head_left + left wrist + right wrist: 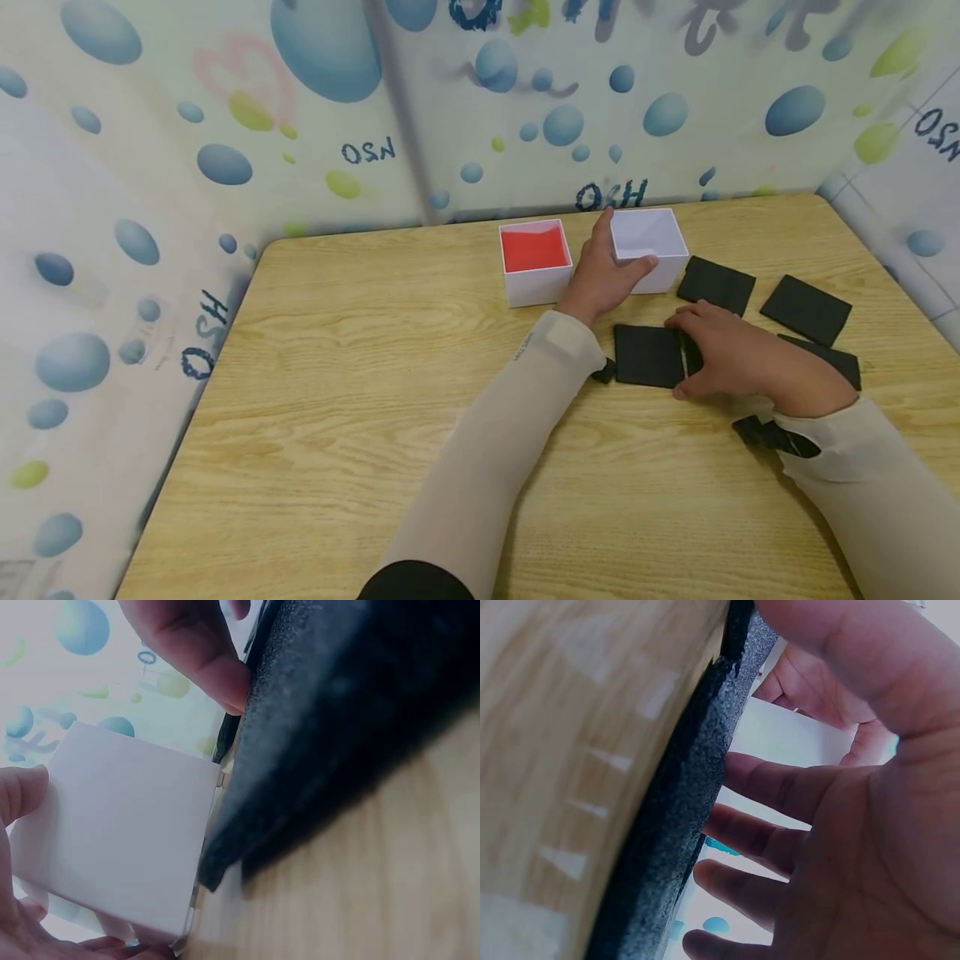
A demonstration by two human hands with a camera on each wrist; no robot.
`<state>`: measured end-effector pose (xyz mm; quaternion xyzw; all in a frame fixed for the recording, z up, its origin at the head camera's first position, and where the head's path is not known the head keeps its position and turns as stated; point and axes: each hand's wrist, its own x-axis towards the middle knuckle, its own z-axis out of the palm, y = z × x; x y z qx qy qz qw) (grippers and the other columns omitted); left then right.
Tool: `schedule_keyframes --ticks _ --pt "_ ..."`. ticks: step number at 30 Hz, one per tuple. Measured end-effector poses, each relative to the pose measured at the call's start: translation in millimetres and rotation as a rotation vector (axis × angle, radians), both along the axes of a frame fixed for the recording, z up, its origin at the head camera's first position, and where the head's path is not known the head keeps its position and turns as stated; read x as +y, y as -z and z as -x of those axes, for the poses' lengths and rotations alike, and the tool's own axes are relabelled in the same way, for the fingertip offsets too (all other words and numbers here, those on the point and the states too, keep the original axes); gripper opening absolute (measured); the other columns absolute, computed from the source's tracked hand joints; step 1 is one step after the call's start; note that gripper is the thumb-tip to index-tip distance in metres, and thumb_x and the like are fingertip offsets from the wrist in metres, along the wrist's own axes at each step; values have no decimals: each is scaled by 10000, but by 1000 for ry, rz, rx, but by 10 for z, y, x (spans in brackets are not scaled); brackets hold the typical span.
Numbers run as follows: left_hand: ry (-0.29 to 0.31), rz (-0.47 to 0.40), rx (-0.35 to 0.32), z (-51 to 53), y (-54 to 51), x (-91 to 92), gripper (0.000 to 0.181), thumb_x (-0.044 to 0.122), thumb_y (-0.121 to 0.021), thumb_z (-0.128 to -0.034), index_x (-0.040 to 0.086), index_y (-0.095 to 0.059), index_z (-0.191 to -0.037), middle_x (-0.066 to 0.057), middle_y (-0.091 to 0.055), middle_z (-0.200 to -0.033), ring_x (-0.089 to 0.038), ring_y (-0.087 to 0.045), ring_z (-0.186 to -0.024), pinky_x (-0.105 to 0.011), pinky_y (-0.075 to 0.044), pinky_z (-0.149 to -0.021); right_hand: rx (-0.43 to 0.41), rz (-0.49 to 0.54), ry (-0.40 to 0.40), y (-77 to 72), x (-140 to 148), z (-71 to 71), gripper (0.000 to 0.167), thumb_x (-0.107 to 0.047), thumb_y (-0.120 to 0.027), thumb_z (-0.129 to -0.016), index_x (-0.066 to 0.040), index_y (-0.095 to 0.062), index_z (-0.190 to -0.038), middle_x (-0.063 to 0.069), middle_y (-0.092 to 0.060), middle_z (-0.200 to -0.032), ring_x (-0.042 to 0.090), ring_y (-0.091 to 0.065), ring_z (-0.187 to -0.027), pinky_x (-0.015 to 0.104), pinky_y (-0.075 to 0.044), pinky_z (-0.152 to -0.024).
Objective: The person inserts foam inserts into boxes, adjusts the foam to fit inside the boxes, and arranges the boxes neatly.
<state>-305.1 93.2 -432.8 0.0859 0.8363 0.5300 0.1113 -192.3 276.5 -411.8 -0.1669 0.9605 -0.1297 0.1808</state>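
My left hand (602, 279) grips the left wall of an empty-looking white box (660, 271), thumb over the near rim; the left wrist view shows the box's plain side (120, 832) between thumb and fingers. My right hand (738, 354) pinches a thin black square (692, 354) by opposite edges, partly hidden under the palm. Against its left side lies another black square (648, 356), flat on the table. In the right wrist view, fingertips (716, 817) touch a dark foam-like edge (682, 802).
A second white box with a red interior (534, 250) stands left of my left hand. More black squares lie to the right, at the back (716, 285), farther right (806, 310) and partly behind my right hand (832, 360). A patterned sheet (450, 108) hangs behind the wooden table (337, 400).
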Motion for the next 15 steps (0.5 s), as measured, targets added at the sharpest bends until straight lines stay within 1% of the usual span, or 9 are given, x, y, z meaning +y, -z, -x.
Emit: schedule_keyframes --ticks 5,7,10,12,15 --pt "1 6 12 -10 -19 4 984 450 -762 -948 443 -97 -1673 78 -333 -1690 -155 -431 -1478 -479 -412 -1208 30 11 -17 12 9 -1 943 -401 -952 -747 58 -526 -1452 323 -457 -1487 595 -371 -1420 726 -391 -1104" --pt "1 9 20 -14 -24 3 985 449 -760 -949 428 -99 -1679 68 -336 -1691 -161 -429 -1482 -481 -409 -1210 45 15 -22 14 9 -2 914 -393 -949 -746 56 -542 -1430 308 -484 -1452 590 -394 -1406 714 -413 -1091" --pt "2 15 21 -14 -28 -1 990 455 -761 -946 430 -97 -1679 62 -345 -1686 -167 -436 -1474 -484 -412 -1208 55 19 -17 11 5 -1 893 -389 -947 -737 62 -554 -1400 307 -507 -1417 599 -392 -1403 722 -405 -1092" --pt "2 19 19 -14 -27 -1 991 457 -762 -944 437 -94 -1676 59 -350 -1681 -171 -441 -1468 -486 -414 -1206 60 21 -10 12 0 2 881 -375 -948 -730 67 -557 -1385 306 -523 -1399 591 -398 -1403 737 -377 -1109" --pt "1 20 17 -10 -21 5 992 460 -764 -941 445 -95 -1674 63 -352 -1679 -169 -443 -1465 -488 -416 -1205 72 27 -2 14 -7 4 867 -343 -944 -723 73 -554 -1375 295 -544 -1364 535 -473 -1349 747 -358 -1114"
